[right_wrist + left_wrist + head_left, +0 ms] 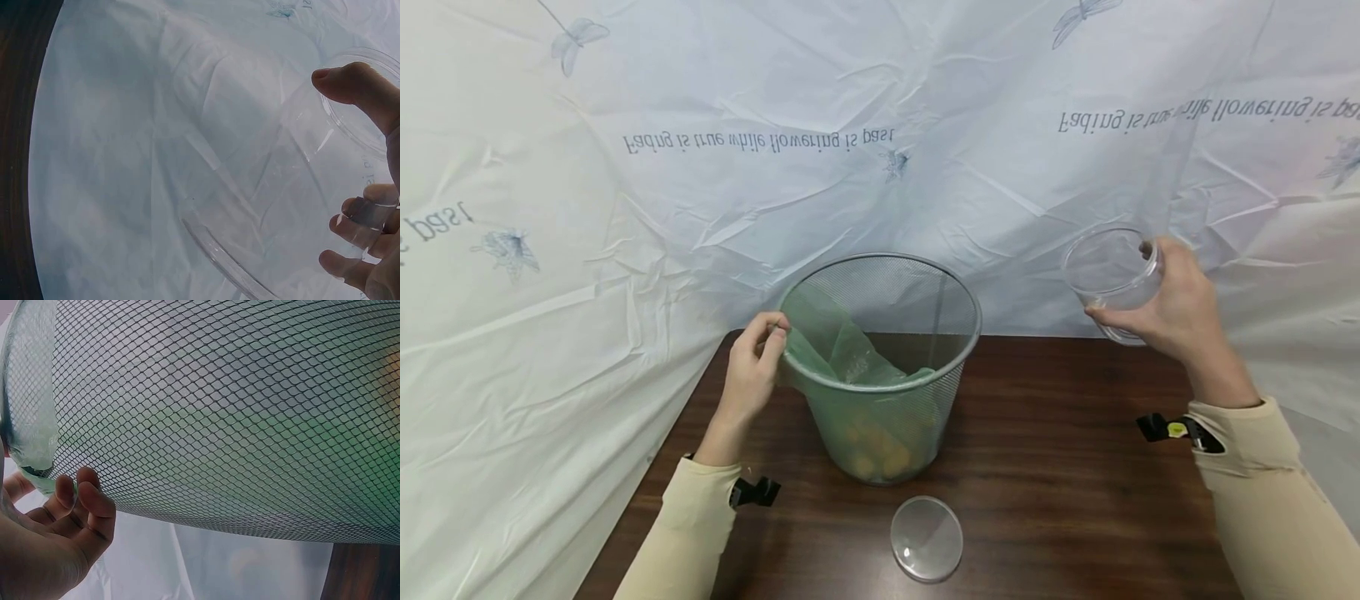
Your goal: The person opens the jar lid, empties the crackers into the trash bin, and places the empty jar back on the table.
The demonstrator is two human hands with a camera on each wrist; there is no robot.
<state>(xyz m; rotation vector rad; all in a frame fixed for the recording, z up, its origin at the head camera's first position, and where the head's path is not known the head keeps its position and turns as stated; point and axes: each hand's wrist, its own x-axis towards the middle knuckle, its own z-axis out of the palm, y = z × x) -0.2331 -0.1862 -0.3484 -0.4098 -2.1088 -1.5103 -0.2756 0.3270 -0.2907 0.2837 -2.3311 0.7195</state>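
In the head view a grey wire-mesh wastebasket (953,392) stands upright on the table, lined with a thin green plastic bag (850,354). My left hand (752,362) is at the left of its rim, pinching the bag's edge there; in the left wrist view the fingers are curled beside the mesh. Off to the right, above the table's back edge, my right hand (1183,304) grips a clear plastic jar (1108,271), thumb on one side and fingers round the other. The jar has no lid on and looks empty. A round clear lid (927,540) lies in front of the basket.
Yellow-orange lumps (872,450) show through the bag at the basket's bottom. The dark wooden table (1052,467) is bordered behind and at the sides by a creased white printed sheet (760,200).
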